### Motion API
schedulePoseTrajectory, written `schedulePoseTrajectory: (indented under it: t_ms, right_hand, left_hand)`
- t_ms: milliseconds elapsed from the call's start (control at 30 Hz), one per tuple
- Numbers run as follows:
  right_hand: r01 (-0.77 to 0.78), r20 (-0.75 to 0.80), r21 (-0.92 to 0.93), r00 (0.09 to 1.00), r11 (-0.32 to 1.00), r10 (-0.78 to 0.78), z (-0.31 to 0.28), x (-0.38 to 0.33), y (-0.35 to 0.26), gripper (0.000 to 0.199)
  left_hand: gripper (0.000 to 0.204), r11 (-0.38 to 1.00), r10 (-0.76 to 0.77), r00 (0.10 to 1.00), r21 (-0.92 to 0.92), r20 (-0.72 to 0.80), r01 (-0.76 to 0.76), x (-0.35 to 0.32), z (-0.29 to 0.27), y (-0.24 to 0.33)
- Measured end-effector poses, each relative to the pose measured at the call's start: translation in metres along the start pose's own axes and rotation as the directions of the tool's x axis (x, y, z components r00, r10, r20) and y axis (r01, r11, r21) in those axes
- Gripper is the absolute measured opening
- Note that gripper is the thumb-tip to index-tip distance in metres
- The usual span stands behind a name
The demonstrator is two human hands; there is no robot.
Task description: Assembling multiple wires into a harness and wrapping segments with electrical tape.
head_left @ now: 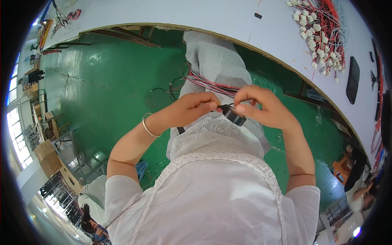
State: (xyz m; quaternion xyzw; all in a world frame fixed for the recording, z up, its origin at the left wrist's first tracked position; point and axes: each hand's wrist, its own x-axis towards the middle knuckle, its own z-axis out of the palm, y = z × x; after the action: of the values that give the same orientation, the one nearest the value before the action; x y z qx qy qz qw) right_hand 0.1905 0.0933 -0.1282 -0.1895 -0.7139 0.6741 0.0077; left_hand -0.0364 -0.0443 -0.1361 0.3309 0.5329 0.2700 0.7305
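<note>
Over the lap (222,55), the left hand (188,108) and right hand (261,107) both pinch a thin black strand (231,104), with a roll of black tape (234,117) between them. Loose wires (212,86) cross the lap. White-plugged wires (319,43) lie back from the counter's (204,13) front edge.

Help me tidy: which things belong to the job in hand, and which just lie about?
Likely in use:
- black tape roll, at the fingers
- wire bundle across lap

Likely lying about:
- phone-like slab
- small black piece
- white-connector wires (possibly related)
</note>
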Motion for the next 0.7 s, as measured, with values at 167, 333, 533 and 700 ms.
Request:
schedulePoseTrajectory:
  t_ms: [167,333,533,700]
  right_hand:
    - [-0.139,-0.107,-0.088,0.986,0.986,0.129,0.005,0.009,-0.006,0.012]
    - [0.067,-0.175,-0.308,0.976,0.949,-0.126,0.007,0.011,0.009,0.006]
    - [0.073,-0.204,-0.309,0.969,0.948,-0.141,0.016,0.008,0.003,0.008]
    - [-0.108,-0.215,-0.15,0.974,0.983,0.074,0.025,0.002,-0.005,0.012]
  left_hand:
    - [0.01,0.309,0.728,0.67,0.802,0.147,-0.511,0.018,0.003,0.001]
    - [0.011,0.351,0.684,0.729,0.888,-0.026,-0.297,0.013,0.019,0.001]
    - [0.007,0.607,0.66,0.741,0.669,-0.124,-0.428,0.007,0.014,0.0]
    - [0.012,0.552,0.691,0.717,0.707,-0.09,-0.443,0.005,0.015,-0.003]
